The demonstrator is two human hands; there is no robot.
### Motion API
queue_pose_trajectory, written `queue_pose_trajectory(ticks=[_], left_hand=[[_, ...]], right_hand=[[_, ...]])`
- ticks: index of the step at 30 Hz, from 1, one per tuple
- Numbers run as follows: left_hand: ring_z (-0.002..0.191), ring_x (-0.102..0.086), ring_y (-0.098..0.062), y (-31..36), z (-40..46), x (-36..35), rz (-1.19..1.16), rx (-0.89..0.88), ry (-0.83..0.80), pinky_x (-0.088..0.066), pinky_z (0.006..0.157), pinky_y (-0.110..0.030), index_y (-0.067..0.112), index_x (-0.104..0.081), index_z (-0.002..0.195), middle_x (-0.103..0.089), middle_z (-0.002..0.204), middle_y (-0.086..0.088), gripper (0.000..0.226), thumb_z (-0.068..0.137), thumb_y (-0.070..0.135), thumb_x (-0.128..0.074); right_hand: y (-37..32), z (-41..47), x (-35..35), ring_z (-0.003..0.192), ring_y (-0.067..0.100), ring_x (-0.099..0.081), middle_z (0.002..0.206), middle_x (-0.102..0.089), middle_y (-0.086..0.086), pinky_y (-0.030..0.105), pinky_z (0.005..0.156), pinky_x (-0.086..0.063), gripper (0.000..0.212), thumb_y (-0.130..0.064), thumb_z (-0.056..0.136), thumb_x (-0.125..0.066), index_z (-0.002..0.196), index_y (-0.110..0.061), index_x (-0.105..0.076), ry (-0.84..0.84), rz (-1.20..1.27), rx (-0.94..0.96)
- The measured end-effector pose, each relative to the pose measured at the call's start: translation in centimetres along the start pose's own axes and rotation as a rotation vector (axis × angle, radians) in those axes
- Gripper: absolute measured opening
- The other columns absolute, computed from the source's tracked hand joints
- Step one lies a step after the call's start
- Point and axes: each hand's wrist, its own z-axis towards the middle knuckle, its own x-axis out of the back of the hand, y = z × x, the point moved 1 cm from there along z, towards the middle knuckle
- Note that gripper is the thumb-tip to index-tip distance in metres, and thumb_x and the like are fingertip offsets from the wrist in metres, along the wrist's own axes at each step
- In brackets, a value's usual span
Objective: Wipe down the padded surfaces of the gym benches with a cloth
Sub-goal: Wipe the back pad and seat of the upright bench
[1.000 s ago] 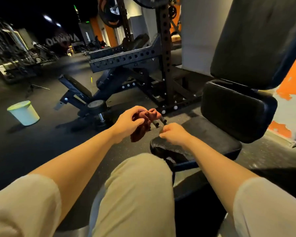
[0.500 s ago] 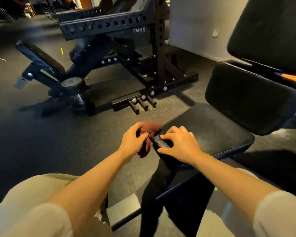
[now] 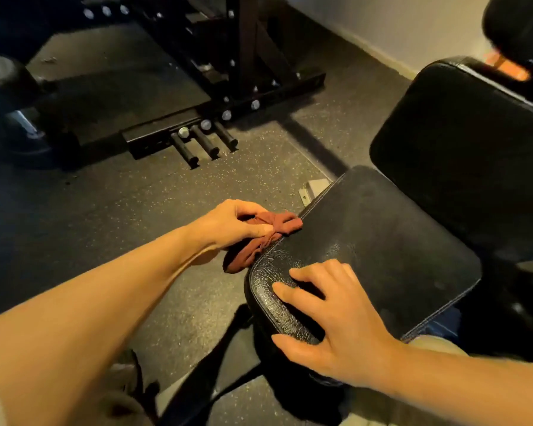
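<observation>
Fingers of the right hand [image 3: 336, 321] lie spread and flat over the seat pad [image 3: 382, 247] at its near corner, holding nothing. At ten o'clock from it, the left hand [image 3: 228, 224] pinches the bunched red cloth [image 3: 259, 241] against the pad's left edge. Soft and light, the cloth looks best gripped as a wad; the cracked vinyl seems firm. Beyond, at one o'clock, stands the back pad [image 3: 462, 155].

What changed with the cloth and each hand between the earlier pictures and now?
The left hand brought the red cloth down from mid-air onto the seat pad edge. The right hand let go of the cloth and now lies spread on the pad's near corner. The left fingers still grip the cloth.
</observation>
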Motion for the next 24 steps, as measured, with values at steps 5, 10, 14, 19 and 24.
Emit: queue_pose_trajectory(ticks=[5, 10, 14, 19, 24], left_hand=[[0.079, -0.063, -0.008, -0.9, 2.3, 0.0, -0.051, -0.001, -0.062, -0.049, 0.076, -0.02, 0.007, -0.069, 0.102, -0.07, 0.091, -0.005, 0.015, 0.088, 0.004, -0.065], [0.075, -0.062, -0.003, 0.9, -0.3, -1.1, -0.08, 0.072, 0.119, -0.048, 0.075, -0.021, 0.008, -0.07, 0.097, -0.07, 0.086, -0.004, 0.013, 0.086, 0.002, -0.068], [0.08, -0.065, 0.0, 5.4, -4.0, -1.6, -0.25, 0.114, 0.232, -0.051, 0.081, -0.022, 0.006, -0.07, 0.104, -0.072, 0.091, 0.0, 0.023, 0.081, 0.004, -0.073], [0.108, -0.065, -0.023, 13.0, -7.3, 0.4, -0.52, 0.142, 0.265, -0.051, 0.094, -0.036, 0.013, -0.067, 0.115, -0.069, 0.115, -0.011, 0.031, 0.096, -0.004, -0.048], [0.085, -0.063, -0.013, 21.3, -9.9, 9.6, -0.441, 0.124, 0.574, -0.051, 0.077, -0.025, 0.013, -0.068, 0.105, -0.068, 0.099, -0.004, 0.042, 0.091, -0.015, -0.04]], right_hand=[[0.7, -0.4, -0.4, 0.099, 0.021, -0.055, 0.121, -0.059, 0.002, 0.035, 0.081, -0.037, 0.053, -0.057, 0.087, -0.059, 0.13, -0.026, -0.052, -0.017, 0.068, -0.004], [0.3, 0.1, 0.8, 0.097, 0.028, -0.056, 0.12, -0.059, 0.008, 0.04, 0.079, -0.042, 0.053, -0.051, 0.082, -0.068, 0.125, -0.023, -0.056, -0.144, 0.134, -0.046], [-1.3, 6.0, 4.4, 0.084, 0.016, -0.061, 0.101, -0.063, 0.003, 0.041, 0.076, -0.052, 0.054, -0.057, 0.077, -0.067, 0.115, -0.02, -0.058, 0.008, 0.685, -0.855], [-2.0, 14.6, 10.4, 0.098, 0.025, -0.067, 0.103, -0.069, 0.011, 0.038, 0.089, -0.053, 0.029, -0.003, 0.084, -0.07, 0.109, -0.013, -0.059, 0.053, 1.009, -1.173], [-4.0, 22.1, 18.6, 0.085, 0.015, -0.068, 0.091, -0.072, 0.002, 0.027, 0.076, -0.053, 0.018, 0.004, 0.091, -0.058, 0.104, -0.007, -0.064, 0.029, 1.073, -1.158]])
